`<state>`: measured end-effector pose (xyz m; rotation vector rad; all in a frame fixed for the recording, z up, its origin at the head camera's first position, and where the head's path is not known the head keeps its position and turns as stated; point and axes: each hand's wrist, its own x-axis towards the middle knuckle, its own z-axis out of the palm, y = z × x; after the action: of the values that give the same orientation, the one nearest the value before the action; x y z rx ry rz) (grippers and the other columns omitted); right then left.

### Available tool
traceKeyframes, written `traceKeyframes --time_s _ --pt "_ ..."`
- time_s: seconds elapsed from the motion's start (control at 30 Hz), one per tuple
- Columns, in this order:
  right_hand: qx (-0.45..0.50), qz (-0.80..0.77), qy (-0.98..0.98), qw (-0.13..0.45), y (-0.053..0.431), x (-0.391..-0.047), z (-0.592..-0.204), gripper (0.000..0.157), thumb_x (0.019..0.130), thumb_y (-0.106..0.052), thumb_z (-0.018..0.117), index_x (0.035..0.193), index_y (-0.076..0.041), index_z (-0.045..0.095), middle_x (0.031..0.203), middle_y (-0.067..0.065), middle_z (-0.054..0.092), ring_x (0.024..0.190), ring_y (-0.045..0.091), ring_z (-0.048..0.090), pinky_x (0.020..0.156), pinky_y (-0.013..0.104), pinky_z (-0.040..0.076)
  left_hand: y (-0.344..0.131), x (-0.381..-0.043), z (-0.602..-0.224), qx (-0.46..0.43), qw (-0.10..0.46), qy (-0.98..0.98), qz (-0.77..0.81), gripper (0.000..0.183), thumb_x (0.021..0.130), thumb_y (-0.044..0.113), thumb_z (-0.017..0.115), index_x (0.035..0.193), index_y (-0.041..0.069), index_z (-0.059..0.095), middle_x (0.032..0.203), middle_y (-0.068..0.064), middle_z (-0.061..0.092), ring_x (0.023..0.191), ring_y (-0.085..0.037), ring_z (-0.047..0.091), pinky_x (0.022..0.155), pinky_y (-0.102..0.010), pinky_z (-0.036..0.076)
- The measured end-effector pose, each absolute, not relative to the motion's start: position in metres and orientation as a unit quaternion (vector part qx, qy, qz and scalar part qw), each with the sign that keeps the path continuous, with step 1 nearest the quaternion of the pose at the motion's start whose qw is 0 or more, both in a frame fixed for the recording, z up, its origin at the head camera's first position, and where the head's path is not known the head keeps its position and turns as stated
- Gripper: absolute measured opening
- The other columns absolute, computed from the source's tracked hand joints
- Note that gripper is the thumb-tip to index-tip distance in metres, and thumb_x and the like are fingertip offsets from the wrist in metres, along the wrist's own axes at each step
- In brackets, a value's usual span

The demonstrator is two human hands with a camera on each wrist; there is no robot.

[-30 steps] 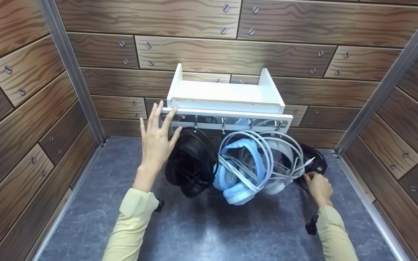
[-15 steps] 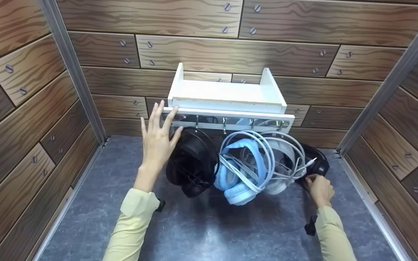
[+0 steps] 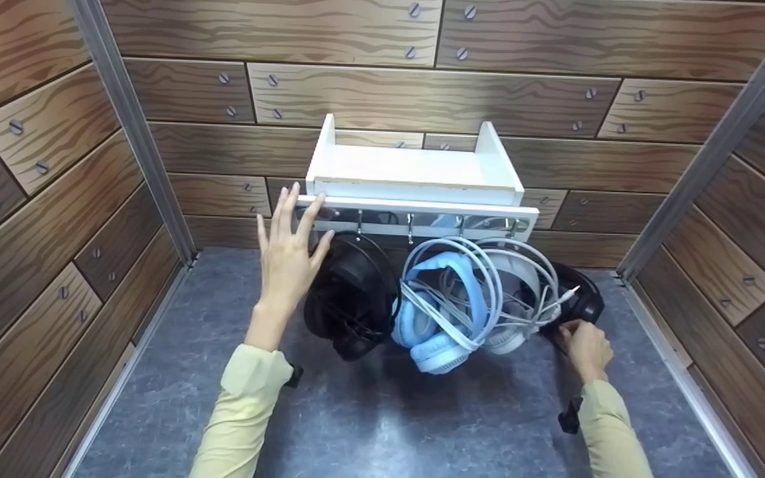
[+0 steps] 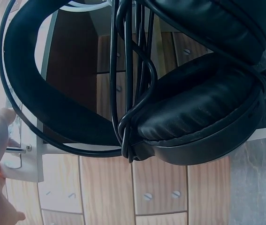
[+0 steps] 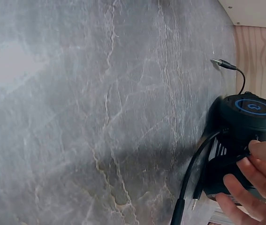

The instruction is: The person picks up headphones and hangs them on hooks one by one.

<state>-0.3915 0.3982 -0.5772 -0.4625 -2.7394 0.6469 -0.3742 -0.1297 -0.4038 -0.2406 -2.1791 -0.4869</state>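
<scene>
My left hand (image 3: 284, 265) rests on the left end of a white hook rail (image 3: 432, 206), fingers spread and straight. Right below it, black headphones (image 3: 349, 292) hang from a hook; the left wrist view shows their ear cup (image 4: 198, 117) and a bundled black cable (image 4: 127, 70). Blue headphones (image 3: 439, 358) wrapped in pale cable hang in the middle, overlapping grey-white headphones (image 3: 505, 342) beside them. Far right, a second pair of black headphones (image 3: 585, 299) is down by the floor. My right hand (image 3: 587, 346) pinches it between thumb and forefinger; the exact part is hidden.
A white shelf (image 3: 402, 166) with raised sides stands behind the rail. Wood-patterned walls (image 3: 382, 99) enclose the grey marbled surface (image 3: 382, 425). In the right wrist view, a black audio plug (image 5: 224, 64) sticks out beyond the ear cup.
</scene>
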Motion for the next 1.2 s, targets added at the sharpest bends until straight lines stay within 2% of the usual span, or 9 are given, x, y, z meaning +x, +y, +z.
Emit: traceKeyframes --time_s 0.37,1.2 --pt "-0.149 0.230 -0.947 0.164 0.391 -0.378 -0.577 0.017 0.084 -0.025 0.064 0.091 -0.011 0.071 0.093 0.015 0.069 0.082 0.045 0.061 0.060 0.055 0.045 -0.130 -0.374 -0.403 -0.096 0.437 -0.873 -0.195 0.056 0.088 0.044 0.056 0.139 0.038 0.036 0.152 -0.001 0.020 0.141 -0.018 0.014 0.111 -0.058 0.005" --pt "-0.161 0.232 -0.951 0.129 0.381 -0.343 -0.579 0.017 0.083 -0.029 0.064 0.090 -0.016 0.072 0.092 0.010 0.070 0.081 0.041 0.062 0.058 0.051 0.046 -0.129 -0.373 -0.403 -0.093 0.432 -0.875 -0.199 0.056 0.087 0.045 0.056 0.139 0.038 0.035 0.152 0.000 0.020 0.141 -0.018 0.014 0.111 -0.058 0.005"
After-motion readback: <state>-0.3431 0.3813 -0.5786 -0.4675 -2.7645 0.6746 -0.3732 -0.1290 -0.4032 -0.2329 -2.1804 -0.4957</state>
